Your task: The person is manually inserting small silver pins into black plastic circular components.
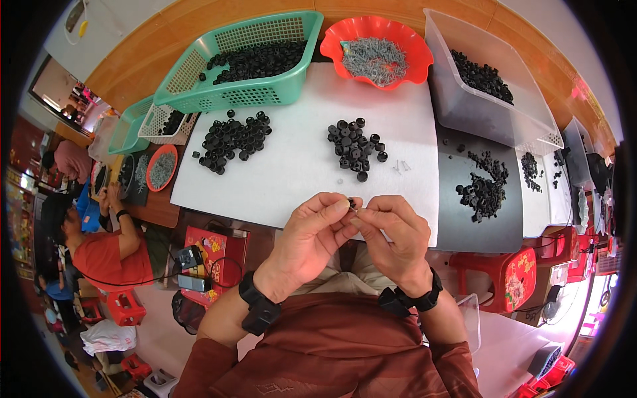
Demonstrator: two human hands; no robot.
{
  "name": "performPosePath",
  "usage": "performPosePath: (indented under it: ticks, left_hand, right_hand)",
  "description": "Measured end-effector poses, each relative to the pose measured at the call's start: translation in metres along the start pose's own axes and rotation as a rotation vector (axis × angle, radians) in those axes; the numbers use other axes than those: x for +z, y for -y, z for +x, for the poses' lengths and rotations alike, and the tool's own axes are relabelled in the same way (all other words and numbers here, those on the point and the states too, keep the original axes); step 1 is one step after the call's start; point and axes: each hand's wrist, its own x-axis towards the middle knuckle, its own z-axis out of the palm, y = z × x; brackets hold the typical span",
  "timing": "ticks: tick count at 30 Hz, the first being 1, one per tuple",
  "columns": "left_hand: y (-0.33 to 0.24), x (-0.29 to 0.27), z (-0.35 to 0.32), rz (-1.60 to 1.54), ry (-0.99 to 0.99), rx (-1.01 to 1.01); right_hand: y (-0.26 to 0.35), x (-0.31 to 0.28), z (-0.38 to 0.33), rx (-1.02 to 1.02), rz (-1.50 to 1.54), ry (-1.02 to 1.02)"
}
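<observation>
Over the near edge of the white table top, my two hands meet at the fingertips. My left hand point(306, 231) pinches a small black plastic cap point(352, 202), mostly covered by the fingers. My right hand point(395, 233) is closed in a pinch against it; whatever is between its fingertips is too small to make out. Just beyond the hands lies a pile of round black caps point(353, 144). To its right are a few loose screws point(401, 166). A larger pile of the same caps point(233, 140) sits farther left.
Along the back stand a green basket point(199, 101) of black parts, a red bowl point(424, 58) of screws and a clear bin point(478, 118). Small black parts point(483, 192) lie on a dark board point(478, 232) at right. A co-worker point(109, 255) sits at left; a red stool point(507, 282) stands right.
</observation>
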Motion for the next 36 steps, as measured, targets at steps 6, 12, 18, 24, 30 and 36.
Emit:
performPosePath:
  ticks: [6, 12, 18, 24, 30, 36]
  left_hand:
    - [0.006, 0.003, -0.003, 0.001, -0.05, 0.03]
    - [0.014, 0.006, -0.005, 0.007, -0.051, 0.08]
    - [0.009, 0.01, -0.01, 0.03, -0.071, 0.044]
    - [0.005, 0.005, -0.009, 0.06, -0.04, -0.01]
    - [0.006, 0.004, -0.009, 0.069, -0.03, -0.021]
    - [0.004, 0.006, -0.008, 0.099, -0.025, -0.039]
  right_hand:
    - [0.0, 0.002, -0.002, -0.014, -0.029, -0.028]
    - [0.004, 0.005, -0.003, -0.09, -0.174, -0.015]
    - [0.0, 0.001, -0.004, 0.064, 0.019, -0.007]
    - [-0.001, -0.01, -0.001, 0.212, 0.097, 0.119]
    - [-0.002, -0.02, 0.005, 0.194, 0.167, 0.249]
    - [-0.002, -0.023, 0.007, 0.191, 0.172, 0.262]
